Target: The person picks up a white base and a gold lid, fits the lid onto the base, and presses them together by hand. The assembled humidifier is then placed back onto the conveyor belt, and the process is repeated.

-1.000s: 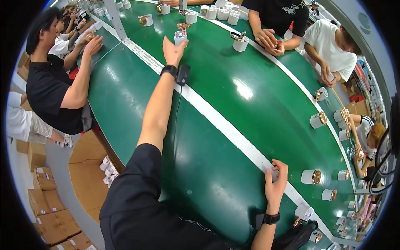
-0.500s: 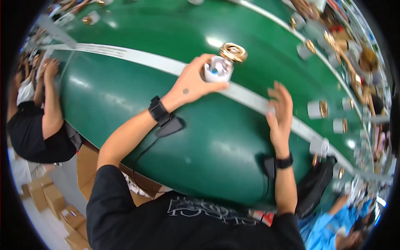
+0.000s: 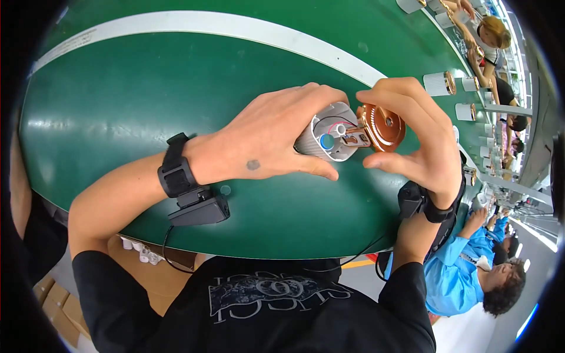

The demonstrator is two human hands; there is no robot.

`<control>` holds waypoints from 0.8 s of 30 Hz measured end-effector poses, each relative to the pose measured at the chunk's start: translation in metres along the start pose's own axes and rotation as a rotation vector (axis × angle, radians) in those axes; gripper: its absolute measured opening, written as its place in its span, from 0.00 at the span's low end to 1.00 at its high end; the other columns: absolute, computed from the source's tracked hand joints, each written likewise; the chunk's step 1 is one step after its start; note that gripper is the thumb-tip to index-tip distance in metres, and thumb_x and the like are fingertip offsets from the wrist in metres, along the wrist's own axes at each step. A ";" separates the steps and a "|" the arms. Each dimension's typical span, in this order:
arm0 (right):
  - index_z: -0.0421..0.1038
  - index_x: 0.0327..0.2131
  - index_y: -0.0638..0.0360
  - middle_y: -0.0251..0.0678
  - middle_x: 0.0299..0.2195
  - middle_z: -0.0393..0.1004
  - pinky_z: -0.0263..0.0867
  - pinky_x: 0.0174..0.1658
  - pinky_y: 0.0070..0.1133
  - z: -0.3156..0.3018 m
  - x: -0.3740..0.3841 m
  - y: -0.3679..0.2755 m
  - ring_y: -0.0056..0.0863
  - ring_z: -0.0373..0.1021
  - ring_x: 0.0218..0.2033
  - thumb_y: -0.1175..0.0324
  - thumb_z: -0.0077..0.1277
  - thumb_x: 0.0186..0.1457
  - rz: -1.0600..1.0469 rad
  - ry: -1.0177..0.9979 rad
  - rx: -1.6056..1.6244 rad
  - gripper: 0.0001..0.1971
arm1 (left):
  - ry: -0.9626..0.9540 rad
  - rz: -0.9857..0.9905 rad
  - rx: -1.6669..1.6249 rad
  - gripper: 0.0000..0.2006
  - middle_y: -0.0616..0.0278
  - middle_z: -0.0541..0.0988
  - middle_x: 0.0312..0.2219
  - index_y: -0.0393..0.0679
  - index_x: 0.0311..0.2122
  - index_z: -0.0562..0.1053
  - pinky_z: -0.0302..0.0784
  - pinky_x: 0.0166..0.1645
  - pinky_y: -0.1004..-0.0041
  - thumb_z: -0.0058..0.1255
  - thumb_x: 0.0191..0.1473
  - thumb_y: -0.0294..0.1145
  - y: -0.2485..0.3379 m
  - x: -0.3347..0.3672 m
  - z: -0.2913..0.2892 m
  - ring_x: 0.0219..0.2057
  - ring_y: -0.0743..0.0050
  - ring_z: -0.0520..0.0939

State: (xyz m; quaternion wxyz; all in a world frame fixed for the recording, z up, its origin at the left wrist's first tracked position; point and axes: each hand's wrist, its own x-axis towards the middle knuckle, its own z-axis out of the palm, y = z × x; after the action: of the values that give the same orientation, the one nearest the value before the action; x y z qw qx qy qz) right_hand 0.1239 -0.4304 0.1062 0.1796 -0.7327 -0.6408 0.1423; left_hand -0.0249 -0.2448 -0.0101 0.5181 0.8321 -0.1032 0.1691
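I see two hands through the head camera, with one white housing and one copper cap between them. The left hand (image 3: 259,135) is wrapped around the white housing (image 3: 306,143), its thumb below and its fingers above. The right hand (image 3: 434,144) arches around the copper cap (image 3: 382,130); I cannot tell whether its thumb and fingers press on it.

The housing is ribbed outside and tilted, its open mouth toward the right-hand grip. The cap is round and shiny, with a pale toothed ring on its face. One narrow plate (image 3: 356,139) joins it to the mouth, so the two lie side by side just above the green table (image 3: 306,226).

Inside the housing I count one blue-ended cylinder (image 3: 327,142) and one small white tube (image 3: 340,130), with thin dark and reddish wires above them.

Past the right-hand grip, two white cylinders with copper-coloured ends, one (image 3: 436,84) above the other (image 3: 464,112), show clearly; more are too small to count. Below the left-hand grip, a cardboard carton (image 3: 162,294) holds several white pieces (image 3: 145,255), overlapping too much for a sure count.
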 end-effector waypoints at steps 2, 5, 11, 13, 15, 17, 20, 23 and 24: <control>0.74 0.50 0.64 0.43 0.48 0.74 0.67 0.52 0.31 -0.013 0.000 -0.009 0.39 0.72 0.48 0.41 0.70 0.37 -0.015 -0.005 -0.058 0.42 | -0.018 0.018 0.018 0.41 0.49 0.77 0.44 0.38 0.53 0.66 0.77 0.46 0.57 0.74 0.39 0.50 -0.001 0.001 -0.001 0.42 0.45 0.81; 0.75 0.49 0.66 0.45 0.46 0.74 0.67 0.50 0.28 -0.020 0.004 -0.010 0.39 0.72 0.46 0.40 0.69 0.38 -0.084 0.004 -0.139 0.42 | -0.015 -0.001 0.036 0.42 0.50 0.76 0.44 0.38 0.53 0.66 0.77 0.46 0.58 0.75 0.38 0.51 -0.002 0.001 -0.003 0.42 0.45 0.81; 0.72 0.48 0.67 0.40 0.41 0.76 0.68 0.46 0.24 0.001 0.004 -0.001 0.31 0.73 0.41 0.45 0.67 0.46 0.005 0.173 0.200 0.36 | 0.071 -0.013 0.038 0.36 0.46 0.75 0.39 0.36 0.49 0.66 0.76 0.43 0.54 0.71 0.42 0.47 -0.003 -0.001 0.000 0.39 0.41 0.79; 0.72 0.47 0.66 0.39 0.39 0.76 0.69 0.45 0.24 0.009 0.005 -0.002 0.30 0.74 0.40 0.50 0.68 0.48 0.094 0.238 0.345 0.31 | 0.073 -0.005 0.044 0.35 0.47 0.75 0.39 0.36 0.49 0.66 0.76 0.42 0.54 0.71 0.43 0.46 -0.004 0.000 0.002 0.38 0.41 0.79; 0.70 0.46 0.67 0.37 0.37 0.77 0.68 0.44 0.22 0.024 0.012 -0.007 0.26 0.73 0.38 0.49 0.63 0.53 0.160 0.325 0.450 0.30 | 0.074 0.001 0.073 0.33 0.48 0.74 0.37 0.36 0.48 0.66 0.76 0.41 0.55 0.70 0.45 0.45 -0.003 0.000 0.001 0.37 0.42 0.79; 0.70 0.46 0.67 0.37 0.37 0.77 0.68 0.43 0.21 0.033 0.015 -0.006 0.24 0.72 0.36 0.48 0.61 0.55 0.197 0.364 0.508 0.29 | 0.029 -0.025 0.070 0.33 0.48 0.74 0.40 0.36 0.49 0.66 0.76 0.43 0.56 0.70 0.45 0.45 -0.003 -0.001 -0.001 0.39 0.43 0.80; 0.69 0.44 0.67 0.36 0.34 0.76 0.67 0.41 0.20 0.035 0.019 -0.004 0.22 0.71 0.34 0.45 0.60 0.55 0.244 0.294 0.405 0.30 | -0.069 -0.060 0.056 0.35 0.49 0.75 0.44 0.37 0.53 0.66 0.77 0.45 0.58 0.71 0.45 0.43 -0.003 -0.002 -0.002 0.43 0.45 0.80; 0.68 0.47 0.67 0.35 0.37 0.74 0.64 0.42 0.17 0.029 0.014 -0.009 0.21 0.70 0.37 0.31 0.50 0.55 0.323 0.222 0.295 0.40 | -0.066 -0.039 0.079 0.35 0.50 0.75 0.44 0.38 0.53 0.66 0.78 0.45 0.59 0.71 0.44 0.43 -0.003 0.000 0.001 0.43 0.46 0.81; 0.68 0.49 0.67 0.35 0.39 0.73 0.62 0.43 0.16 0.029 0.014 -0.010 0.20 0.70 0.38 0.25 0.45 0.55 0.351 0.186 0.243 0.45 | -0.066 -0.045 0.080 0.35 0.50 0.75 0.44 0.38 0.53 0.66 0.78 0.45 0.59 0.71 0.44 0.43 -0.004 -0.001 0.001 0.43 0.46 0.81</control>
State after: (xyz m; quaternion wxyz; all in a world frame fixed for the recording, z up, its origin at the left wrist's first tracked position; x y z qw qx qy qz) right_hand 0.1045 -0.4136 0.0853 0.2973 -0.8158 -0.4625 0.1795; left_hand -0.0240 -0.2438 -0.0135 0.4845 0.8593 -0.0945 0.1338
